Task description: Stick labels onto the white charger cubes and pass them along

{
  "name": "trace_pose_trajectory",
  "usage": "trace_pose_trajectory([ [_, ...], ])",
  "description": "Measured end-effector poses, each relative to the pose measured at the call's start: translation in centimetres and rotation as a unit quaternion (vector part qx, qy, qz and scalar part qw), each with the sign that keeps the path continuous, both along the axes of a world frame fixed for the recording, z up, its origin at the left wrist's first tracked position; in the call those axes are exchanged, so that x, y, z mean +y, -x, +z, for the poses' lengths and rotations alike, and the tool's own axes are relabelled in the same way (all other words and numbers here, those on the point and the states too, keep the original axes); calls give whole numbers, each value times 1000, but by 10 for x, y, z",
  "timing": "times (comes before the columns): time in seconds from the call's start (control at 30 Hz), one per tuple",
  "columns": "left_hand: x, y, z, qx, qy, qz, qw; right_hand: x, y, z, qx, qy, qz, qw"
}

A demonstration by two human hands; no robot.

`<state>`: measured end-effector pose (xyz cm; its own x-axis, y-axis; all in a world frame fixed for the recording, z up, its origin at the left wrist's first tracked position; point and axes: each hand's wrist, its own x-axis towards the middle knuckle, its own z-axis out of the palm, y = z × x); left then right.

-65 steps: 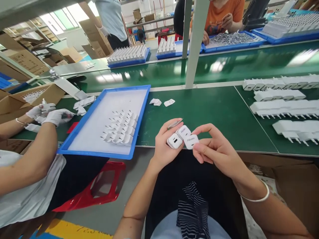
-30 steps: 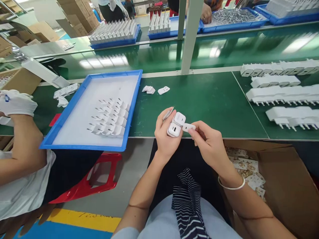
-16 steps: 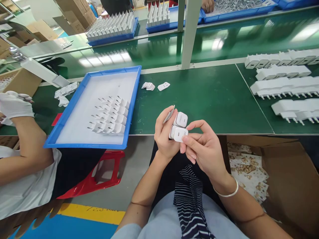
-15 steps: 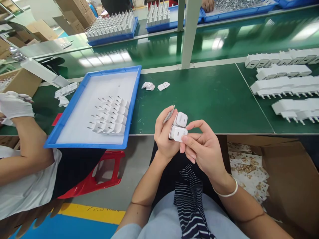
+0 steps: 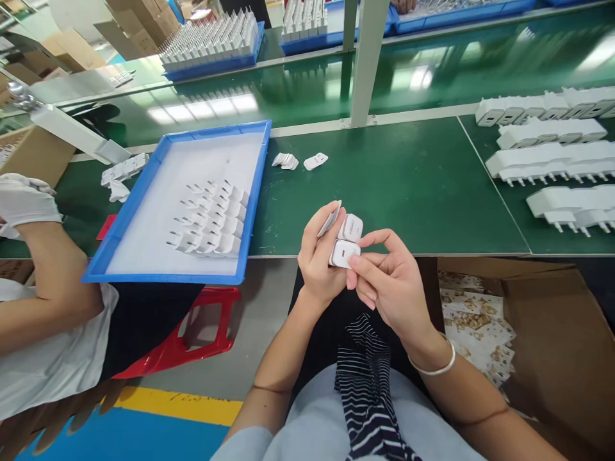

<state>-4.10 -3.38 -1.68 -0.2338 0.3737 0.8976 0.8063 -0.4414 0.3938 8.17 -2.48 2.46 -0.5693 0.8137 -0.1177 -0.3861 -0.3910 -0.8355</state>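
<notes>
A: Any brand readable on what's held?

B: None I can read. The left hand (image 5: 321,259) grasps an upper charger block (image 5: 351,227) and a lower charger block (image 5: 341,253), two in all, just at the near edge of the green tabletop (image 5: 384,198). The upper one bears faint lettering, too small; the lower shows one dark slot

A: And the rest of the grip?

B: A thin piece (image 5: 329,219) sits between the left fingers, one or several, I can't tell. The right hand (image 5: 391,278) has thumb and fingertips on the lower block's face; whether gripping or pressing, I can't tell

A: What's around them?

B: Below, to the right, a cardboard box (image 5: 552,320) with picture-printed sheets (image 5: 475,320). On the tabletop, one blue tray (image 5: 258,173) of pinned parts (image 5: 211,221), a fanned pile of white plates (image 5: 286,161), and four rows of white chargers (image 5: 552,157) at right

A: Farther off?

B: At left, a co-worker's gloved hand (image 5: 29,202) and one red stool (image 5: 223,326). Past the pale post (image 5: 368,64), two trays hold upright plugs (image 5: 211,41), and stacked cartons (image 5: 137,25) stand at upper left
</notes>
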Motion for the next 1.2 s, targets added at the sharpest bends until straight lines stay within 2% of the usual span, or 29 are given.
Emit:
trace_pose_trajectory([
  [0.17, -1, 1, -1, 11, 10, 20, 1000, 1, 0, -1, -12, -10, 1, 1000],
  [0.8, 5, 2, -1, 24, 28, 19, 999, 6, 4, 7, -78, -50, -9, 996],
  [0.97, 5, -1, -2, -46, 49, -12, 998, 3, 8, 4, -91, -67, -40, 993],
  [1.1, 4, -2, -4, -141, 84, -56, 985, -1, 7, -7, -30, -66, -33, 997],
  [1.2, 3, -3, -5, -160, 105, -62, 979, -1, 6, -12, -7, -45, -22, 999],
])
